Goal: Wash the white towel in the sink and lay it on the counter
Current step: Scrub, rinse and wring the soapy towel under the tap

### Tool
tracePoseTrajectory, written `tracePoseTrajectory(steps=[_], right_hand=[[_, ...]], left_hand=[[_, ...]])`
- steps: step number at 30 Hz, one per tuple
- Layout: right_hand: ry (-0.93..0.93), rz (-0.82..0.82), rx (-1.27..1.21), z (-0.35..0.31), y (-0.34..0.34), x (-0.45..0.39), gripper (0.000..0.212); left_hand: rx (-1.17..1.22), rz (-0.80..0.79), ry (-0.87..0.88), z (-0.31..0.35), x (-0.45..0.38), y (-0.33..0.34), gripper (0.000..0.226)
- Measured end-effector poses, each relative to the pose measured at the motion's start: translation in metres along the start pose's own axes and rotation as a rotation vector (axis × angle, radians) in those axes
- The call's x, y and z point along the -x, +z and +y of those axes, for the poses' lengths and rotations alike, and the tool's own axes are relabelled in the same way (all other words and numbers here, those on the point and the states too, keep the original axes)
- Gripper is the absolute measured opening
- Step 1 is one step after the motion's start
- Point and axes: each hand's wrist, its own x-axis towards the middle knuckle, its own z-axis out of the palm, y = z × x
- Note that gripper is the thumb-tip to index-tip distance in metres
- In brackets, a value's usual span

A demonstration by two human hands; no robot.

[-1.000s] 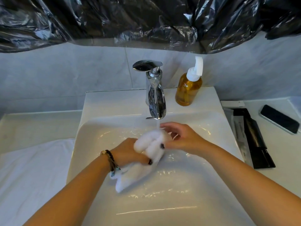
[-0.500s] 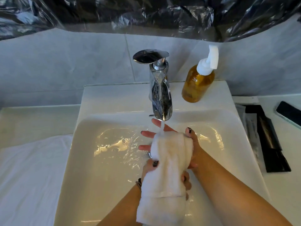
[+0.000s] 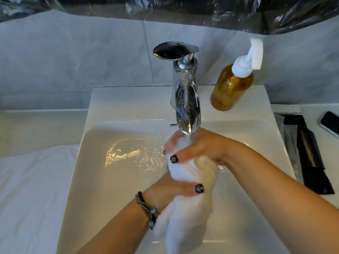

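Towel [image 3: 190, 204] under faucet [image 3: 186, 99], beside soap bottle [image 3: 231, 88]

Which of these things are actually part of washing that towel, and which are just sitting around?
In use:
wet white towel
left hand
right hand
chrome tap
white ceramic sink

Lying about:
amber soap pump bottle
black phone
black packets
white cloth

An amber pump bottle [image 3: 231, 88] stands behind the basin, a dark phone [image 3: 331, 123] far right
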Motion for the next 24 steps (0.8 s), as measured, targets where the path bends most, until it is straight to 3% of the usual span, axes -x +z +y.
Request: tracePoseTrajectory(steps=[6,11,16,17,21,24], right_hand=[[-0.184,0.218,0.292,-0.014,0.026,0.013,0.020],[-0.065,0.636,0.321,0.003,0.043,0.005,0.014],[-0.031,0.797,0.408,0.015,0.051,-0.005,0.019],[-0.022,0.800,0.381,0.017,0.048,-0.008,0.015],[-0.153,0.716,0.279,0.016,0.035,-0.003,0.039],[-0.306,0.877,0.314,0.026,0.032,0.035,0.037]], left_hand=[[-0.384,0.264,0.145,0.012,0.008,0.003,0.053],[-0.499,0.508,0.234,0.004,-0.003,0.007,0.033],[-0.817,0.649,0.185,-0.005,-0.012,0.008,0.014],[-0.787,0.691,0.161,-0.005,-0.014,0.009,0.019],[-0.534,0.822,0.082,0.002,-0.019,0.020,0.043],[-0.100,0.939,0.018,0.012,-0.019,0.019,0.040]])
